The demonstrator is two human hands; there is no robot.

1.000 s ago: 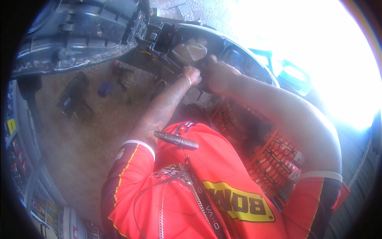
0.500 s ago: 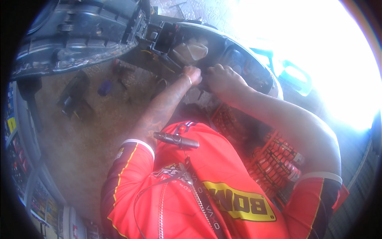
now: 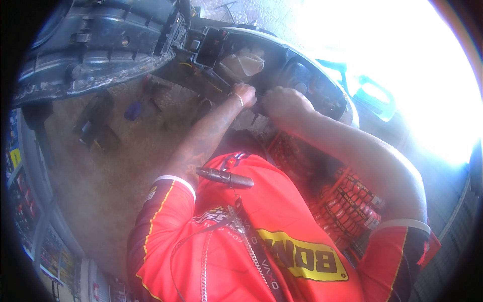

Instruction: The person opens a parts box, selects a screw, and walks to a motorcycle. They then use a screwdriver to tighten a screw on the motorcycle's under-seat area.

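Note:
Both of my hands work at the near side of an open motor-scooter body (image 3: 347, 98), by the rim of its dark storage well. My left hand (image 3: 244, 95) is closed, knuckles up, with a thin bracelet at the wrist. Close to its right, my right hand (image 3: 288, 105) is curled into a fist. Between them shows a small dark piece, too dim to name, and whatever each hand grips is hidden by the fingers. Inside the well lies a pale, translucent crumpled piece (image 3: 242, 64), just beyond my left hand.
The raised black seat (image 3: 105, 48) spans the upper left. A blue jug (image 3: 376, 98) stands in glare at the right. Dark parts (image 3: 98, 118) and a purple item (image 3: 134, 110) lie on the brown floor. Stocked shelves (image 3: 30, 201) line the left; red-packaged goods (image 3: 349, 204) hang near my right arm.
My right hand has rolled and dropped slightly toward me, its fingers now tucked in more, and the right forearm has shifted a little. My left hand has barely moved.

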